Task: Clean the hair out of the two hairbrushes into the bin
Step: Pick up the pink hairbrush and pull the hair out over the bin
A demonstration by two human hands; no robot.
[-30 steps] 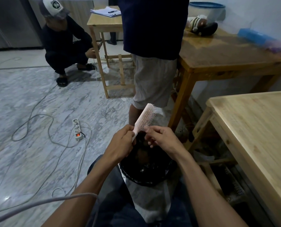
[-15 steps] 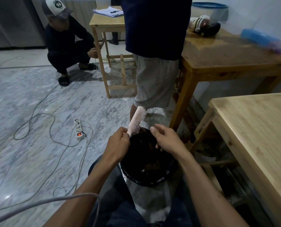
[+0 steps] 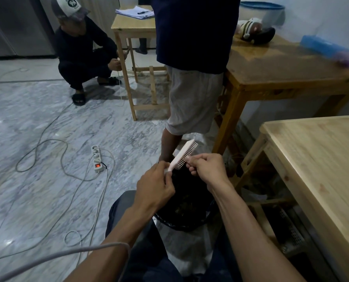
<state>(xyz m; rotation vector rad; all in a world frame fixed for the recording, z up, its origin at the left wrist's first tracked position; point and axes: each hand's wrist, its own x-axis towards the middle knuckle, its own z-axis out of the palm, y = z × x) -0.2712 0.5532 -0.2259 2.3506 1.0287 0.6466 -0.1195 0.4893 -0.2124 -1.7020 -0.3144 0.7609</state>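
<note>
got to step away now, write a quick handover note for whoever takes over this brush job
Left hand: grips the brush by its handle, bristles facing right, above the bin.
Right hand: fingers pinch at the bristles mid-brush.
Bin: black-lined, on the floor between the knees, below both hands.
Done: cannot tell how much hair is out; the bin's contents are too dark to read.
Left: finish picking this brush, drop the hair in the bin, then the second brush, which is not in view.

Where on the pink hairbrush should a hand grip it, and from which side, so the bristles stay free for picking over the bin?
Grip the narrow handle end, as the left hand does, coming from below. The pink hairbrush tilts up and away over the bin, bristles facing right, where the right hand can probably reach them.
</note>
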